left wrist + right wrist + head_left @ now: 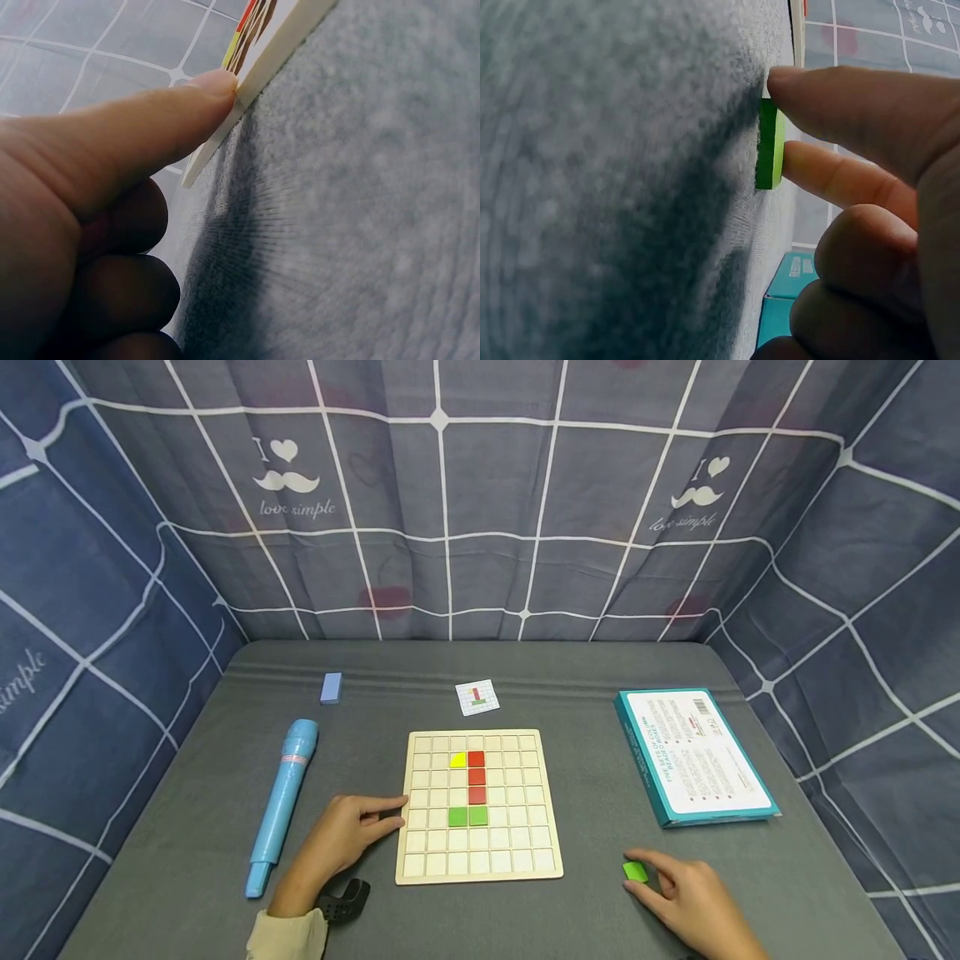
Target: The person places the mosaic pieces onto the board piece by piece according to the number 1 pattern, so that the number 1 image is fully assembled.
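Note:
A wooden grid board [525, 864] lies on the grey table. Red tiles [477, 776] form a column on it, with a yellow piece [458, 761] beside the top one and two green tiles [457, 817] below. My left hand [339, 835] touches the board's left edge with straight index finger and thumb; the left wrist view shows the thumb [180, 105] right at that edge. Well right of the board, my right hand [693, 897] pinches a loose green tile [634, 872] between thumb and index finger. In the right wrist view this green tile [769, 146] sits low at the cloth.
Behind the board lies a small pattern card [477, 697]. A blue block [331, 688] and a long blue microphone-shaped object [281, 806] lie at left. The teal box [697, 756] rests at right. Grid-patterned curtains [495, 485] enclose the table.

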`<state>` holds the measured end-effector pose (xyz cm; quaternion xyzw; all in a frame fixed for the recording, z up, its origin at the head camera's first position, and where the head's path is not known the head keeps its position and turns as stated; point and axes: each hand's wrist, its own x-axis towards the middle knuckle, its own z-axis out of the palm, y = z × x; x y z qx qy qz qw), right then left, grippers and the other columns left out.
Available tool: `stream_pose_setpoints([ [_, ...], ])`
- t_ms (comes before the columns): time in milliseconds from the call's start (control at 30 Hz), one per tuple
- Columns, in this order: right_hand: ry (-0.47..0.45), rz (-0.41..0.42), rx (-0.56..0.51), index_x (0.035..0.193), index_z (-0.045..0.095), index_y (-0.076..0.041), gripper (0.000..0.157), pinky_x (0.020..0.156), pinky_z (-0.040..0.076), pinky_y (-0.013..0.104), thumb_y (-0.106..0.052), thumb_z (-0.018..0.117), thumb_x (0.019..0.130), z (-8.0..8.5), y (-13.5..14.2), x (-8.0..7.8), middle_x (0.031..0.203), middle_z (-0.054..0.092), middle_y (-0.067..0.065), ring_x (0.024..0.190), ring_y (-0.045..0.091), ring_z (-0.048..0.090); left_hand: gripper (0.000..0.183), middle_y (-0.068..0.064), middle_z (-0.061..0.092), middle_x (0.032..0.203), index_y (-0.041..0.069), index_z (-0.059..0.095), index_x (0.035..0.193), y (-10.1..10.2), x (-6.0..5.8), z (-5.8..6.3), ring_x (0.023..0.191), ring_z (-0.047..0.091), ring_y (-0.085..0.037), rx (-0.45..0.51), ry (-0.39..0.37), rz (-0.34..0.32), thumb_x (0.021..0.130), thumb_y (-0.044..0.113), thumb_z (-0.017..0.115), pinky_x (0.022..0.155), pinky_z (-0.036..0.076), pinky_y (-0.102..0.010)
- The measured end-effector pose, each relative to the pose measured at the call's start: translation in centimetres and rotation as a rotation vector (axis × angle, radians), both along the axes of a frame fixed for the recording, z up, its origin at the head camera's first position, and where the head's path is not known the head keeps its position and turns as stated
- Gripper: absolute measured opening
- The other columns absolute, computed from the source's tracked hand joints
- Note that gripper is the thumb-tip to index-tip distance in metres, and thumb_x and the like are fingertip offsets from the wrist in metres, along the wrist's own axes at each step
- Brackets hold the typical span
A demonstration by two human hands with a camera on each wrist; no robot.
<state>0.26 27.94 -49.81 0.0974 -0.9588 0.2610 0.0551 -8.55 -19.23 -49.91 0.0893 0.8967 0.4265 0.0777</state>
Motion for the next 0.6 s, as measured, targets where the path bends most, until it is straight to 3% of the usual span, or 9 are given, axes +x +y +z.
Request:
stream_pose_setpoints([
  [433,-0.102,-0.039,0.005,0.107,0.076,-0.033,0.032,0.046,0.024,0.019,-0.032,0.090,0.079,0.21,0.69,0.43,0.054,0.028,-0.022,0.048,-0.004,0.022,0.032,-0.002,0.076,0.108,0.020,0.079,0.120,0.03,0.16,0.27,0.055,0.049,-0.005,-0.005,-0.018,0.018,0.088,0.022,0.082,0.053,0.044,-0.025],
  [600,-0.120,-0.055,-0.003,0.105,0.075,-0.035,0.029,0.046,0.024,0.019,-0.030,0.089,0.080,0.35,0.75,0.40,0.054,0.029,-0.021,0.048,-0.003,0.023,0.032,-0.005,0.075,0.114,0.020,0.078,0.120,0.06,0.14,0.19,0.059,0.054,-0.004,-0.005,0.007,0.003,0.089,0.023,0.082,0.057,0.047,-0.024],
])
